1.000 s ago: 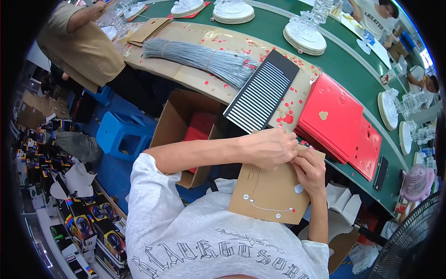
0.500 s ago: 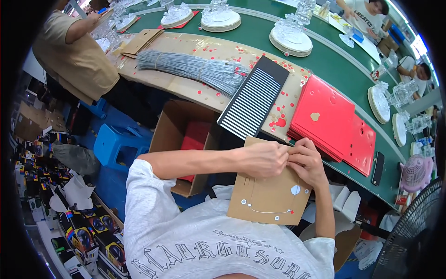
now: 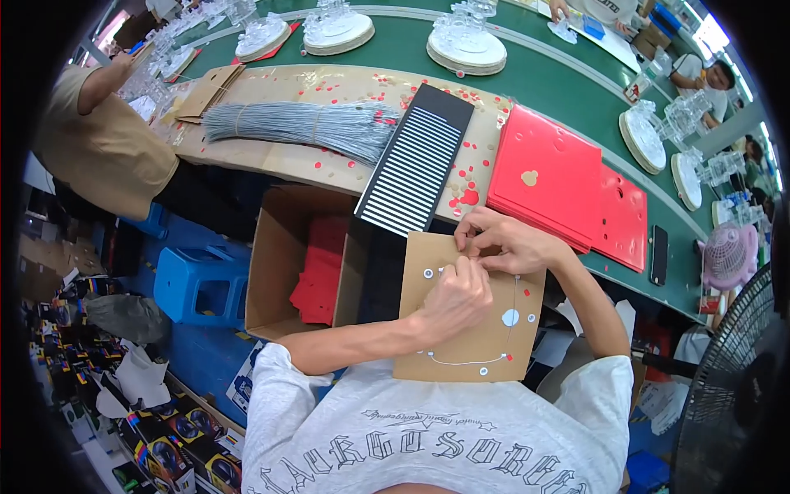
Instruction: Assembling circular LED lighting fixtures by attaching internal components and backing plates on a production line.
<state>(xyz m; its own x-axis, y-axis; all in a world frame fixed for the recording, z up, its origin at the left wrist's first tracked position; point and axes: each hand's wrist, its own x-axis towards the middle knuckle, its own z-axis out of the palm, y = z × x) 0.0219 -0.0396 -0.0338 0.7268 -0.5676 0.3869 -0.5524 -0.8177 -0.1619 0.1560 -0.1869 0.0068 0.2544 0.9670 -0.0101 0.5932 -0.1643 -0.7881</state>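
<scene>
Both grips work close together at the top edge of a brown cardboard panel (image 3: 469, 329) with small round holes and a thin grey cord traced across it, held tilted over the lap against the near edge of the table (image 3: 329, 160). Fingers of the left hand (image 3: 457, 296) are closed, pinching something small near an upper hole; what it is cannot be made out. Fingertips of the right hand (image 3: 502, 245) are curled together on the panel's top rim, steadying it. To thread well, I judge the panel should stay braced and the pinch kept right at the hole. A black ridged rectangular tray (image 3: 415, 169) lies just beyond, beside a stack of red sheets (image 3: 547, 181).
</scene>
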